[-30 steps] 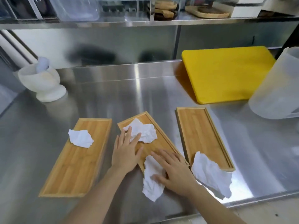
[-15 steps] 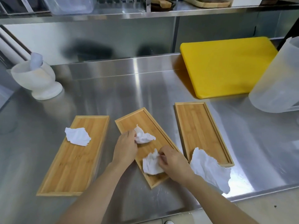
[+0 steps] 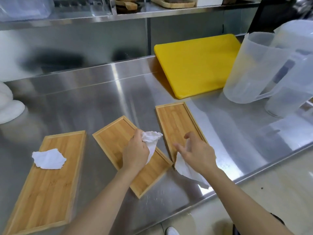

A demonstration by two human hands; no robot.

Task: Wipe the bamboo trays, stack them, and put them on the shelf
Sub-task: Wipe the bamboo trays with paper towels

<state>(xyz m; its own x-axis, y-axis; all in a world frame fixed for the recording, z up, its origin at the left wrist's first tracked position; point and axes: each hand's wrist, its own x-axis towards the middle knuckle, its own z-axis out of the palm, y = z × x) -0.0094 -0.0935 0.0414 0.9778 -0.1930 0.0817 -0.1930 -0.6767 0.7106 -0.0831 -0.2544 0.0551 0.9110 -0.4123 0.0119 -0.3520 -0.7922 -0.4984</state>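
Three bamboo trays lie side by side on the steel counter: a left tray (image 3: 47, 192), a middle tray (image 3: 115, 138) turned at an angle, and a right tray (image 3: 172, 122). My left hand (image 3: 135, 153) hovers over the middle tray, shut on crumpled white paper towel (image 3: 150, 138). Fingers spread, my right hand (image 3: 196, 151) is over the near end of the right tray, above another paper towel (image 3: 188, 172) that hangs past the tray's corner. A third crumpled towel (image 3: 49, 158) rests on the left tray.
A yellow cutting board (image 3: 198, 65) leans at the back. Two translucent plastic pitchers (image 3: 254, 68) stand at the right. A white mortar (image 3: 8, 106) sits at the far left. The steel shelf (image 3: 128, 14) above holds wooden boards and containers. The counter's front edge (image 3: 254, 175) runs near my arms.
My left hand has gathered up the towels from the middle tray and lifted them. My right hand has let go of its towel and moved right, over the right tray.
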